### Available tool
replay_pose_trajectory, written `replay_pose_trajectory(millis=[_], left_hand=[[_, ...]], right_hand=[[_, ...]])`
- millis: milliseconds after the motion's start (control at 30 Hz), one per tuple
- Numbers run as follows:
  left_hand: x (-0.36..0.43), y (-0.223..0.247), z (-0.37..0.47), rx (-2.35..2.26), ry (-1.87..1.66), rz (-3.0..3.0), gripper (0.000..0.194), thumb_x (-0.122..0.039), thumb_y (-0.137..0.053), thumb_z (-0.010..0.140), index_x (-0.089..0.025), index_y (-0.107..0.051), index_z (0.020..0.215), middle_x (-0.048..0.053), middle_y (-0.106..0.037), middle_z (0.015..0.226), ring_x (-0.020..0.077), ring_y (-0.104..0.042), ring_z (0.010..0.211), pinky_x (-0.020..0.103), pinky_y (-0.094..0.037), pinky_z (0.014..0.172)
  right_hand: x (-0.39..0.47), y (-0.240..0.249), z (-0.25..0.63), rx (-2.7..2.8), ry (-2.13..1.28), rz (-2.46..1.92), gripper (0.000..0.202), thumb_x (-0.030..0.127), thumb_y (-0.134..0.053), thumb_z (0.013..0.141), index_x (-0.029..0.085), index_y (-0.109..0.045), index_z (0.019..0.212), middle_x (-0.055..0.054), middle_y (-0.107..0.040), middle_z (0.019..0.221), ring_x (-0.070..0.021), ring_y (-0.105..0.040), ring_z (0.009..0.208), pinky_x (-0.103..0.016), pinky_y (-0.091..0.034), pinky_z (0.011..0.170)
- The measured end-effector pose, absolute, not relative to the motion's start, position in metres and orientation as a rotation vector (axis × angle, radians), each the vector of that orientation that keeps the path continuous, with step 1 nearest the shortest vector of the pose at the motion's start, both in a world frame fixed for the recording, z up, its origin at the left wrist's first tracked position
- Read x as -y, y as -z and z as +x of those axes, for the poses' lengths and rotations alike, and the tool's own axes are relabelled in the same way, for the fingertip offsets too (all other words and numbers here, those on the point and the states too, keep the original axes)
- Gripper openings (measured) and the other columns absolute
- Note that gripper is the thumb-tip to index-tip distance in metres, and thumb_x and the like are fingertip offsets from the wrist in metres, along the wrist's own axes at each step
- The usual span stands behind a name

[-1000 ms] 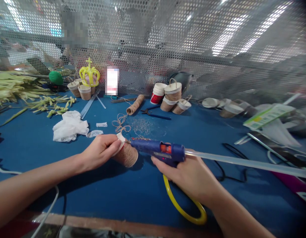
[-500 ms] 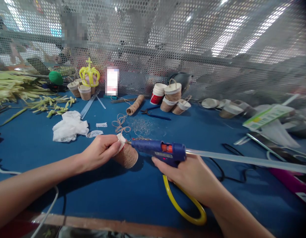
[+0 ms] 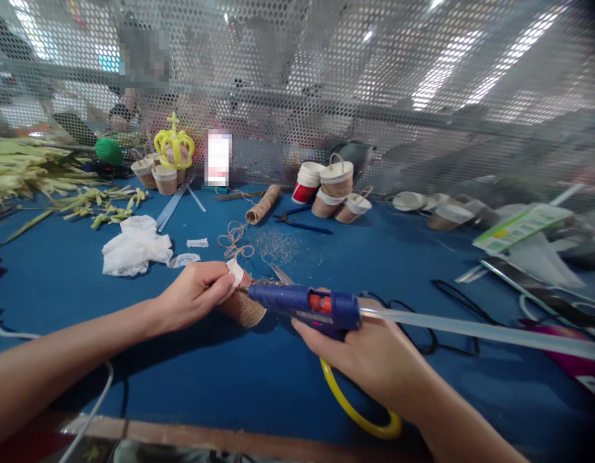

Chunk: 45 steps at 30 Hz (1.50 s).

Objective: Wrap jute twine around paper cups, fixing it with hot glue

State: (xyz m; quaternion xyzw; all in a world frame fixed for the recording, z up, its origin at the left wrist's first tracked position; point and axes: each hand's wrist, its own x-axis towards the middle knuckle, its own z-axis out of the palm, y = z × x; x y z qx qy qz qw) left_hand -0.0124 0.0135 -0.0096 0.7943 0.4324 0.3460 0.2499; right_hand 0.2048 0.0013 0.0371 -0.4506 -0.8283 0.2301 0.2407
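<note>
Blue worktop [image 3: 205, 386], inward of front edge: left grip [image 3: 196, 292] pinches a twine-wrapped cup [image 3: 248, 310], probably light and stiff, best held by its rim [image 3: 235, 272]; right grip [image 3: 374, 347] wraps a glue gun [image 3: 288, 301].

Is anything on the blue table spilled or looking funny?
Yes, a little. Pale specks are scattered on the table near the pliers, like something spilled; they're too small to name. Just right of the pliers, one little brown cup leans over, so it looks askew. I can't see anything clearly broken.
</note>
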Motion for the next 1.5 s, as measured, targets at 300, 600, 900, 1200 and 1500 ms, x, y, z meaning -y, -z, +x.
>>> replay_pose_trajectory(millis=[300, 600, 900, 1200, 1500], left_hand=[[-0.013, 0.006, -0.015, -1.103, -0.886, 2.211, 0.03, -0.021, -0.03, 0.086, -0.015, -0.036, 0.056, -0.004, -0.037, 0.056, 0.007, -0.034, 0.051, 0.019, -0.029, 0.049], [-0.013, 0.006, -0.015, -1.084, -0.879, 2.233, 0.031, -0.022, -0.03, 0.086, -0.015, -0.038, 0.056, -0.004, -0.037, 0.056, 0.0073, -0.034, 0.051, 0.019, -0.03, 0.05], [-0.014, 0.006, -0.015, -1.092, -0.879, 2.207, 0.032, -0.021, -0.03, 0.086, -0.013, -0.045, 0.059, -0.003, -0.04, 0.057, 0.0077, -0.036, 0.052, 0.019, -0.031, 0.051], [-0.014, 0.005, -0.015, -1.097, -0.877, 2.178, 0.031, -0.021, -0.029, 0.086, -0.013, -0.048, 0.064, -0.002, -0.044, 0.059, 0.0078, -0.037, 0.053, 0.019, -0.031, 0.052], [-0.015, 0.005, -0.016, -1.123, -0.832, 2.229, 0.031, -0.024, -0.028, 0.086, -0.015, -0.039, 0.058, -0.003, -0.039, 0.056, 0.0074, -0.034, 0.051, 0.019, -0.03, 0.049]], right_hand=[[-0.009, -0.039, 0.213, 2.175, -0.758, -1.422, 0.028, 0.029, -0.05, 0.074, 0.022, -0.041, 0.048, 0.005, -0.044, 0.038, -0.0102, -0.041, 0.035, -0.023, -0.037, 0.038], [-0.01, -0.039, 0.212, 2.112, -0.879, -1.451, 0.026, 0.032, -0.054, 0.072, 0.02, -0.045, 0.05, 0.005, -0.047, 0.039, -0.0099, -0.045, 0.036, -0.021, -0.038, 0.038], [-0.002, -0.041, 0.208, 2.222, -0.668, -1.341, 0.02, 0.025, -0.051, 0.071, 0.023, -0.048, 0.052, 0.004, -0.049, 0.041, -0.0129, -0.047, 0.04, -0.024, -0.042, 0.045], [-0.001, -0.041, 0.206, 2.288, -0.62, -1.249, 0.011, 0.025, -0.047, 0.074, 0.023, -0.055, 0.066, 0.002, -0.058, 0.055, -0.0154, -0.053, 0.052, -0.026, -0.046, 0.055], [-0.015, -0.038, 0.213, 2.136, -0.88, -1.451, 0.024, 0.032, -0.053, 0.074, 0.019, -0.049, 0.054, 0.005, -0.048, 0.039, -0.0101, -0.047, 0.037, -0.021, -0.04, 0.041]])
